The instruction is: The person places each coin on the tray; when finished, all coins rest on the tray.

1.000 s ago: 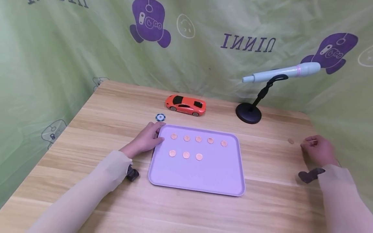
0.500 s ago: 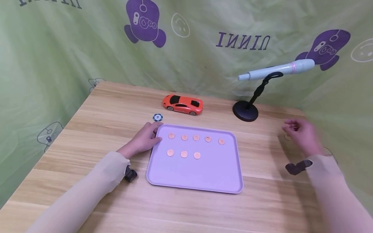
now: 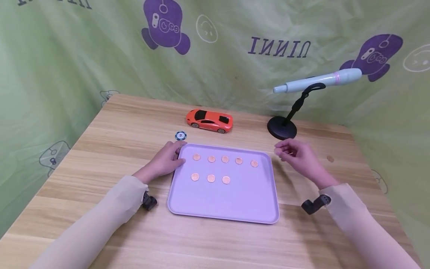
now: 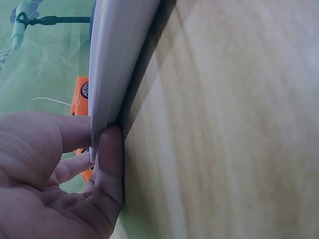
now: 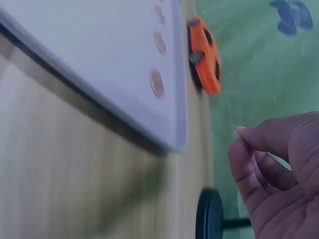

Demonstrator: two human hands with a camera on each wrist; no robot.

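Observation:
At the left end of the lilac tray (image 3: pixel 250 201), my left hand (image 3: pixel 164 160) grips the rim near the far corner. The left wrist view shows the tray's edge (image 4: pixel 112 64) between its fingers. My right hand (image 3: pixel 300 157) hovers just off the tray's right side, thumb and forefinger pinched together. A small coin's edge (image 5: pixel 239 130) peeks out at those fingertips in the right wrist view, mostly hidden. Copper coins lie on the tray in two rows, a longer far row (image 3: pixel 225 159) and a shorter near row (image 3: pixel 211 178). Another coin (image 3: pixel 330 158) lies on the table at the right.
Behind the tray stand an orange toy car (image 3: pixel 209 120) and a blue-and-white poker chip (image 3: pixel 180 135). A black stand (image 3: pixel 282 127) holds a pale blue microphone (image 3: pixel 319 82) at the back right. A green printed curtain (image 3: pixel 231 67) hangs behind the wooden table (image 3: pixel 141 231).
From the table's right side, my right hand has moved left to beside the tray, uncovering the coin left on the table. My left hand has stayed on the rim. The head view has shifted slightly.

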